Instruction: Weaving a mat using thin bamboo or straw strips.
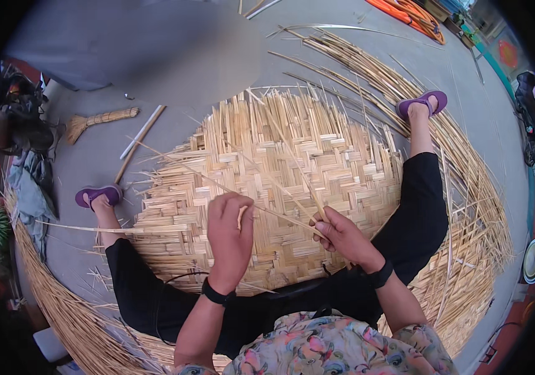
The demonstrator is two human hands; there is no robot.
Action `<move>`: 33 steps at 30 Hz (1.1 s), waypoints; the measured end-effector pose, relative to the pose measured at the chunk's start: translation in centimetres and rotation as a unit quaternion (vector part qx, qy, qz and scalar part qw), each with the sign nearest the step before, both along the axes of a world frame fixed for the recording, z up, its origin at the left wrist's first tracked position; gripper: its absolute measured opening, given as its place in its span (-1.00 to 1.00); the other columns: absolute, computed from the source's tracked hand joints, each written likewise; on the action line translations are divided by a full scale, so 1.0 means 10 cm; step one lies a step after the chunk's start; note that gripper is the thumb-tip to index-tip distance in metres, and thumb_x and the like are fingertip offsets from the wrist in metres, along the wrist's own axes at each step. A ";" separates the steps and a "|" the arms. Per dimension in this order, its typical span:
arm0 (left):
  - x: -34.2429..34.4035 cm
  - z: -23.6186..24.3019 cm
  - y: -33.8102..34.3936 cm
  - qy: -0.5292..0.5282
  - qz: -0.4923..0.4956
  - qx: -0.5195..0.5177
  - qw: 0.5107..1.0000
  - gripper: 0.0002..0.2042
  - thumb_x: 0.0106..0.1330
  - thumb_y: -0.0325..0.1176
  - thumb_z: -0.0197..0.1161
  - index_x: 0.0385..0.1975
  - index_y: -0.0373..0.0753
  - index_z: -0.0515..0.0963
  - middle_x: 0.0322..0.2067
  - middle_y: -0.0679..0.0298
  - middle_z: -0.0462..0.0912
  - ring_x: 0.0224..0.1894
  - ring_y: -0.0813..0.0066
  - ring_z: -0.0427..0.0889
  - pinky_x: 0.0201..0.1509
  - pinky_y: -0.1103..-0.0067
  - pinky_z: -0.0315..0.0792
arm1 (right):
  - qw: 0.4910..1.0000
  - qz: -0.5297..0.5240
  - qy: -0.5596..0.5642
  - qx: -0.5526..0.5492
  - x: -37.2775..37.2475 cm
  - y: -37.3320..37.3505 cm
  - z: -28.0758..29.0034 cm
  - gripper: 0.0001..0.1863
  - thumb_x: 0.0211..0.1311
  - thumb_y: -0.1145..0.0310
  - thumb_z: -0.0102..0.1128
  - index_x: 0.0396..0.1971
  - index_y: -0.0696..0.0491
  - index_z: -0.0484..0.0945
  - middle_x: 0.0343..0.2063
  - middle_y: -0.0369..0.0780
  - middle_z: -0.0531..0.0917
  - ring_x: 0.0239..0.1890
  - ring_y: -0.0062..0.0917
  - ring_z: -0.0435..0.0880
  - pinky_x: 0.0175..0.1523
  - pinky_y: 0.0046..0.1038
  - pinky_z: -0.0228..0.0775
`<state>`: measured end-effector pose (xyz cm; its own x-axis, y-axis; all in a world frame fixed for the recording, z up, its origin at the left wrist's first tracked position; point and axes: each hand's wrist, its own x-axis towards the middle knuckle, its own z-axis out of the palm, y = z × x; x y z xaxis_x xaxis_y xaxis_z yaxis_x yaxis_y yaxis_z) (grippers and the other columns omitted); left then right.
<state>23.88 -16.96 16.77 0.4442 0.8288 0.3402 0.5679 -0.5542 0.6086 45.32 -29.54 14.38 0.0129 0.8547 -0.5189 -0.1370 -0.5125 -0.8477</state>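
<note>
My left hand [228, 231] is raised over a partly woven round mat [273, 137] of pale split cane, fingers closed on a long thin strip [192, 170] that runs from the upper left down toward the right. My right hand [341, 236], to its right, pinches strips where their ends meet, including another strip [283, 137] slanting up toward the top of the mat. The mat lies between my outstretched legs, its edge bristling with loose strip ends.
Loose cane bundles [80, 306] lie at left and right [474, 187], with more woven cane [455, 300] at lower right. A straw brush [101, 117], poles [148, 128], an orange hose coil [411, 15], dark bags [527, 119] and a basin [534, 259] surround me. A blurred grey patch covers the upper left.
</note>
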 end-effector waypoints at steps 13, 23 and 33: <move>0.03 -0.53 -0.11 -0.362 -0.012 -0.638 0.680 -0.73 0.35 -0.54 0.25 0.03 -0.31 0.52 -0.17 0.22 0.67 -0.08 0.45 0.66 0.01 0.52 0.58 | 0.995 0.098 0.007 -0.012 -0.29 -0.13 -0.13 -0.78 0.55 0.39 -0.09 0.06 0.15 0.35 -0.34 -0.21 0.63 -0.36 -0.57 0.69 -0.21 -0.50 0.60; 0.05 -0.45 -0.16 -0.306 0.010 -0.652 0.694 -0.72 0.37 -0.56 0.13 0.06 -0.39 0.48 -0.10 0.15 0.65 -0.07 0.39 0.67 -0.05 0.53 0.64 | 0.996 0.082 0.023 0.011 -0.39 -0.15 -0.33 -0.77 0.55 0.34 -0.04 -0.08 0.19 0.49 -0.35 -0.24 0.62 -0.32 -0.60 0.68 -0.19 -0.52 0.61; 0.02 -0.40 -0.23 -0.387 0.005 -0.608 0.693 -0.75 0.32 -0.54 0.30 -0.03 -0.36 0.57 -0.17 0.20 0.67 -0.13 0.48 0.67 -0.05 0.54 0.65 | 0.993 0.023 0.108 -0.037 -0.41 -0.12 -0.33 -0.70 0.54 0.23 0.00 -0.09 0.19 0.52 -0.35 -0.26 0.63 -0.31 -0.59 0.69 -0.18 -0.51 0.61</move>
